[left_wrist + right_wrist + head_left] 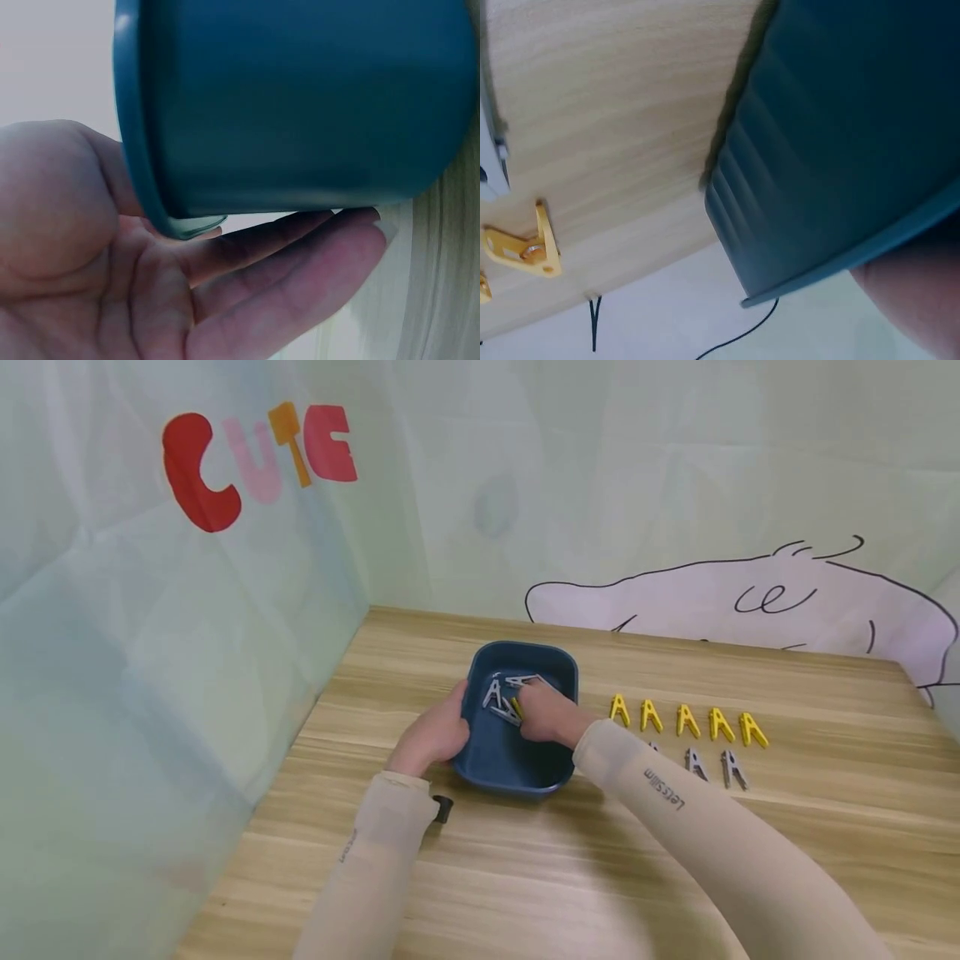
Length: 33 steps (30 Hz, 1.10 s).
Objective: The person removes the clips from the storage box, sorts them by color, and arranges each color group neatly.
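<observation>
A dark blue plastic bin (513,760) stands on the table with several grey clothespins (492,694) and a bit of a yellow clothespin (516,706) inside. My left hand (438,727) holds its left side, the thumb at the rim and the fingers (292,300) along the outer wall, as the left wrist view shows. Over the right rim, my right hand (547,710) reaches down among the clothespins, fingers pointing into the bin. Its fingertips are hidden, so I cannot tell whether they pinch a clothespin. The right wrist view mostly shows the bin's outer wall (840,135).
Right of the bin, several yellow clothespins (687,721) stand in a row on the wooden table (510,877). Grey clothespins (696,765) form a nearer row, one partly behind my right sleeve. A small black object (444,810) lies by my left wrist. Printed cloth walls (645,485) border the table.
</observation>
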Each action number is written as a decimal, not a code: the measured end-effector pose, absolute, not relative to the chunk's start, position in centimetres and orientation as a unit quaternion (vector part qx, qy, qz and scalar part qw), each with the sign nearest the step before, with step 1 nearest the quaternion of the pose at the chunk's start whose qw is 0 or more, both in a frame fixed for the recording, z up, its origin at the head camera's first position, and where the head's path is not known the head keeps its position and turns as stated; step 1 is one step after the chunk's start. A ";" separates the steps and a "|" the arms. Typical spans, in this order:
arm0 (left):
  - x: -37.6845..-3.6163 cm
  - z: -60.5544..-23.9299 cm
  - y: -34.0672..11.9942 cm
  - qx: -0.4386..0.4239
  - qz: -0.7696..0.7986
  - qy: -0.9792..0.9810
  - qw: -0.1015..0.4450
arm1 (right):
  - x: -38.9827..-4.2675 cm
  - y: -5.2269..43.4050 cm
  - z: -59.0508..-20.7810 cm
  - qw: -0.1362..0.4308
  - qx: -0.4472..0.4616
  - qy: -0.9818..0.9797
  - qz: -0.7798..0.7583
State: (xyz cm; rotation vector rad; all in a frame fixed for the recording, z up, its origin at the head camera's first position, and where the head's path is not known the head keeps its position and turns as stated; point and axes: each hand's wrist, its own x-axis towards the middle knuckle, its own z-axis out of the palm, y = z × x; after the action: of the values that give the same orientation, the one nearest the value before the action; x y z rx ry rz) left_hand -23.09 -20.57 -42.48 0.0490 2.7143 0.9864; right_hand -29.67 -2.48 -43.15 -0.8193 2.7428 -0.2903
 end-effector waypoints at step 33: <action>-23.3 -42.5 -20.5 0.014 0.332 0.935 0.126 | -28.3 -1.5 -42.4 0.131 -0.322 0.934 -0.080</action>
State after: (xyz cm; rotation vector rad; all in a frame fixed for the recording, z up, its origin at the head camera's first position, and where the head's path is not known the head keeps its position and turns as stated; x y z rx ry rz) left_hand -23.33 -20.45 -42.55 0.0394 2.7220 0.9663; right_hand -28.31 -1.53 -42.35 -0.9363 2.7132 -0.2314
